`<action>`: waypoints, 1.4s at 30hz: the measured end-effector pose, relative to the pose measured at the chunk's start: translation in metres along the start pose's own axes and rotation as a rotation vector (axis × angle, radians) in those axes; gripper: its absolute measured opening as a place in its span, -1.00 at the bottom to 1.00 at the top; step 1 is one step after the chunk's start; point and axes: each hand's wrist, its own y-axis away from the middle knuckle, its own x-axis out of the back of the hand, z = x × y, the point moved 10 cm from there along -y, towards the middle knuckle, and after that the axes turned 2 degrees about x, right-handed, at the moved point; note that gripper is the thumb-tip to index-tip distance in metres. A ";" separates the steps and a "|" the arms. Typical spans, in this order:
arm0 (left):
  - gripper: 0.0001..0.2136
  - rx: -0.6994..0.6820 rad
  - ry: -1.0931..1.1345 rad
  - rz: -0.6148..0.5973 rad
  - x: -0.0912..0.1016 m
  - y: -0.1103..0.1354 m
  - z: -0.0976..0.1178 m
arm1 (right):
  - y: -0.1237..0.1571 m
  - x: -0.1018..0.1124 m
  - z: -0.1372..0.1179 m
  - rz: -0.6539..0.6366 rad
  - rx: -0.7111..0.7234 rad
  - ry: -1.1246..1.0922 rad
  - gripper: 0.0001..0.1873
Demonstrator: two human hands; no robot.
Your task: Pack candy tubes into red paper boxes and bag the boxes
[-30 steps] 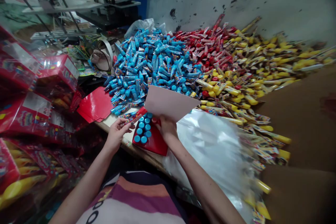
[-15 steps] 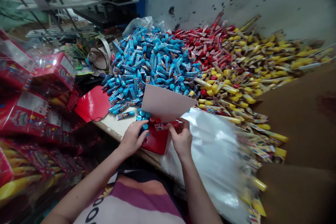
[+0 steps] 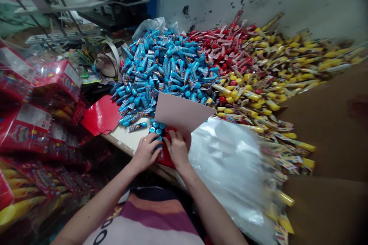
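Observation:
A small red box point(image 3: 164, 155) stands at the table's near edge, its pale lid flap point(image 3: 181, 112) raised. Blue-capped tubes point(image 3: 157, 126) stand upright inside it. My left hand point(image 3: 146, 151) rests on the box's left side with fingers curled over the blue caps. My right hand point(image 3: 177, 150) presses down on the box's right part, fingers bent over its contents; what lies beneath them is hidden. One loose blue tube point(image 3: 137, 126) lies on the table just left of the box.
Behind the box lie large heaps of blue tubes point(image 3: 166, 65), red tubes point(image 3: 230, 46) and yellow tubes point(image 3: 276, 76). A stack of clear plastic bags point(image 3: 230, 160) lies at the right. Flat red cartons point(image 3: 100, 115) and filled red boxes point(image 3: 40, 103) stand at the left.
My left hand put a red-capped tube into the box and now rests on it. My right hand came from the lid flap, then the bag side, onto the box.

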 end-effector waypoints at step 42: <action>-0.65 -0.273 -0.343 0.160 -0.010 -0.009 0.026 | -0.161 0.102 0.315 0.020 -0.396 0.306 -0.68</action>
